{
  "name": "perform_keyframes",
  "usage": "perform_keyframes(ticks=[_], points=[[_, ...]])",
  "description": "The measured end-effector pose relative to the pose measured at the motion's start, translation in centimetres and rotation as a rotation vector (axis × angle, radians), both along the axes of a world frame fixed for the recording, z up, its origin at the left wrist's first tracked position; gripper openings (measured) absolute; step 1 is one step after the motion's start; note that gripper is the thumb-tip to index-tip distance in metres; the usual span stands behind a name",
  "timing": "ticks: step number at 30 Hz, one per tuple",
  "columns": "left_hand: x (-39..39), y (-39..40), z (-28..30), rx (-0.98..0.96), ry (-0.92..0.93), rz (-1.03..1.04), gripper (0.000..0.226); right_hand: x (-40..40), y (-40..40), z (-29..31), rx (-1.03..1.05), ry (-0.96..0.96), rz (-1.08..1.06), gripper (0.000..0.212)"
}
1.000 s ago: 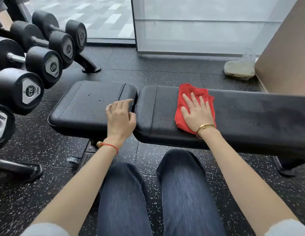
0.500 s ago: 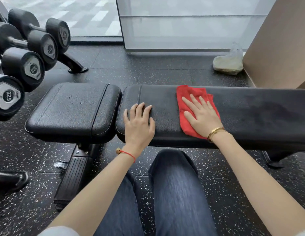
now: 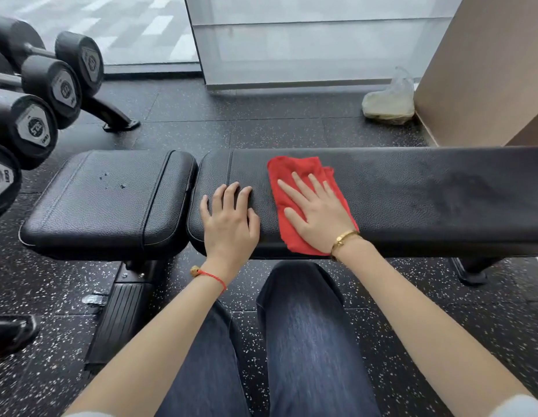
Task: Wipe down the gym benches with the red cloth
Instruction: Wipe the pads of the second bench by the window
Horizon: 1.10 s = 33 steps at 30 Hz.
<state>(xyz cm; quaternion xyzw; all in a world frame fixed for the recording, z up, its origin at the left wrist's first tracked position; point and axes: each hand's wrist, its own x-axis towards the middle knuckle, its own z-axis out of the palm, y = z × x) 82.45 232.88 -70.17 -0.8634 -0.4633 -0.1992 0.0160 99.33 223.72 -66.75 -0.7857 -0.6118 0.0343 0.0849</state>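
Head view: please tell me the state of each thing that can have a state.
Red cloth: spread flat on the long pad, under the right hand.
Right hand: open, pressing the cloth.
Left hand: open, flat on the long pad.
Long bench pad: level, with dark streaks.
Seat pad: level, with small marks.
Plastic bag: on the floor.

Black padded bench on speckled floor; red cloth and both palms flat on long pad.
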Motion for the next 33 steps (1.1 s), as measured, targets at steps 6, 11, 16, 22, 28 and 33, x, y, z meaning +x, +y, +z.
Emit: perform_keyframes(ticks=[6,11,16,22,28,33], points=[[-0.1,-0.2,-0.1,0.008,-0.013,-0.006,0.046,6.7,-4.2,0.2,-0.012,0.025,-0.276,0.055],[0.0,-0.1,0.1,0.007,0.017,0.003,0.046,8.0,0.6,0.6,-0.085,0.047,-0.478,0.057],[0.1,0.0,0.3,-0.004,0.048,-0.004,0.047,4.1,1.3,0.5,-0.078,0.039,-0.251,0.057],[1.0,-1.4,1.1,-0.043,0.078,0.001,0.050,4.1,-6.5,-0.3,0.018,0.030,-0.187,0.056],[5.7,-4.8,1.7,-0.077,0.035,-0.190,0.048,12.4,-9.9,-0.3,-0.023,0.038,-0.536,0.055],[9.2,-5.9,1.5,-0.084,0.083,-0.223,0.047,15.1,-6.9,0.6,-0.102,0.078,-0.674,0.058]])
